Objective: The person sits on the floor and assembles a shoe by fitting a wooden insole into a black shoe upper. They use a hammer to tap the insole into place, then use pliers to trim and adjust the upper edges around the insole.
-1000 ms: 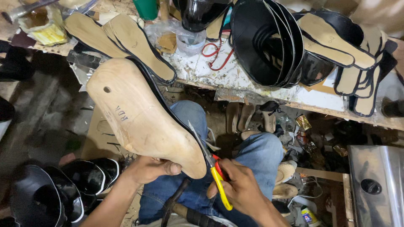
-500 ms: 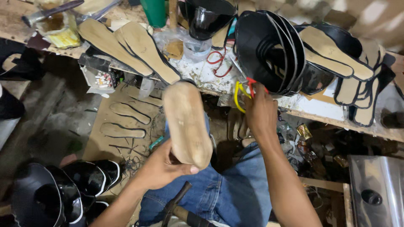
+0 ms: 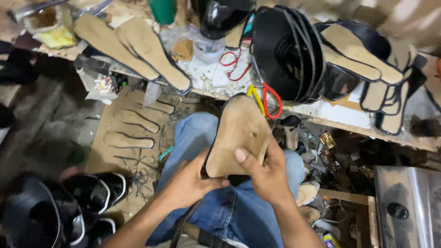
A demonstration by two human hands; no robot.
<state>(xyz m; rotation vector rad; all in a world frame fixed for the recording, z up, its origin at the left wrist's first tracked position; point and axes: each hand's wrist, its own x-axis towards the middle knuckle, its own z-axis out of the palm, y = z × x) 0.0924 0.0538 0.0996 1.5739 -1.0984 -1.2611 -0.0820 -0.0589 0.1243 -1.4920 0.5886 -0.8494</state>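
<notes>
Both my hands hold a tan wooden shoe last (image 3: 239, 131) with a black upper along its edge, over my lap in blue jeans (image 3: 229, 211). My left hand (image 3: 188, 183) grips its near end from below. My right hand (image 3: 264, 170) clasps its right side, thumb pressed on the sole face. A pair of pliers with yellow and red handles (image 3: 266, 98) lies on the edge of the workbench (image 3: 211, 82), just beyond the last's far tip. Neither hand touches it.
The workbench carries tan insoles (image 3: 138, 46), stacked black shoe uppers (image 3: 289, 50), red scissors (image 3: 234, 62) and a green can (image 3: 163, 9). Black shoes (image 3: 92, 193) sit on the floor at left beside cardboard with sole cut-outs (image 3: 128, 138). A metal box (image 3: 406, 206) stands at right.
My right hand left the pliers on the bench edge and came back to grip the last. The last now lies flatter and nearer to my lap.
</notes>
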